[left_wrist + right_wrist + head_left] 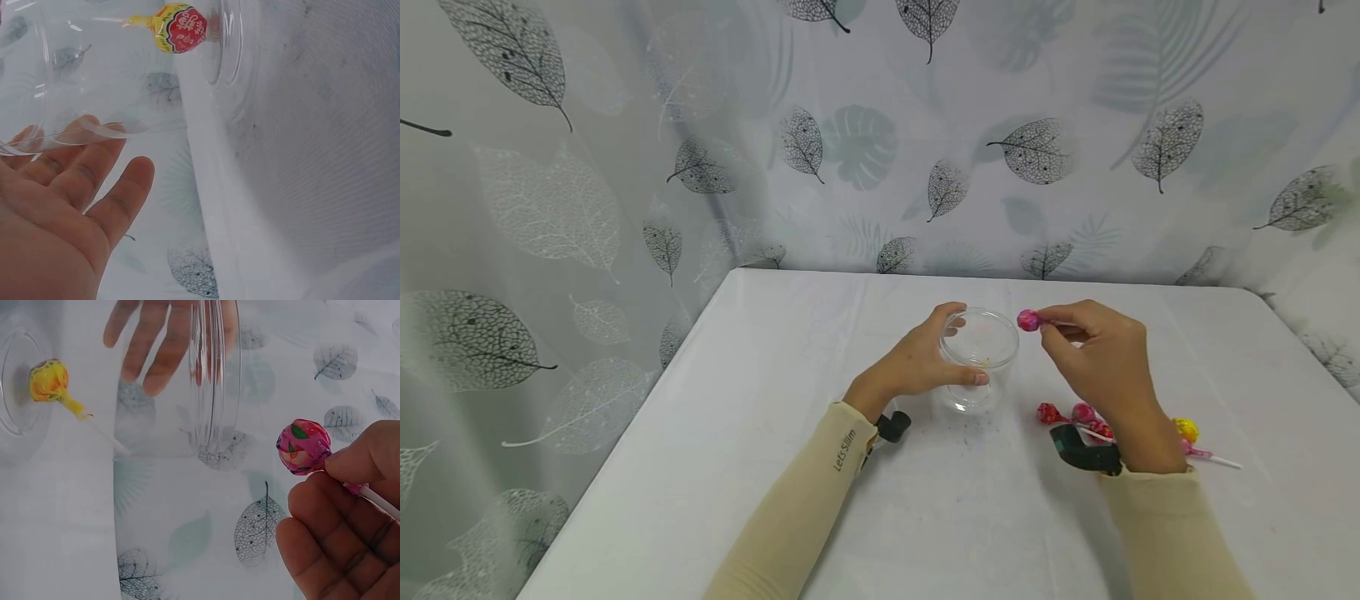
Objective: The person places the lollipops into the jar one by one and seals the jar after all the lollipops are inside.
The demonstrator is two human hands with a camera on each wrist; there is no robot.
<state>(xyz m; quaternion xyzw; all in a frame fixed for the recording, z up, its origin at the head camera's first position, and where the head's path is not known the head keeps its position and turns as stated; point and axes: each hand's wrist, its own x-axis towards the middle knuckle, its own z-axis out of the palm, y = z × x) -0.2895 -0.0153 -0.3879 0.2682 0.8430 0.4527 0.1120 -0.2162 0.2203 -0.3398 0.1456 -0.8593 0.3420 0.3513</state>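
Note:
My left hand (921,358) grips a transparent jar (1000,377), its thumb across the near side and its fingers round the far side. The jar stands upright on the table with its round mouth up. In the left wrist view, a yellow-and-red wrapped lollipop (181,30) is inside the jar by its base; the right wrist view shows the same yellow lollipop (49,381) with its white stick. Between thumb and fingertips, my right hand (1101,350) pinches a pink lollipop (303,447) just below its wrapped head. That head is beside the jar's rim, apart from it.
Several lollipops lie on the white table (760,358) under my right wrist: a red one (1048,413), a pink one (1084,412) and a yellow one (1186,429) among them. The right forearm partly hides this group. Leaf-patterned curtains (865,217) hang behind the table and at its sides.

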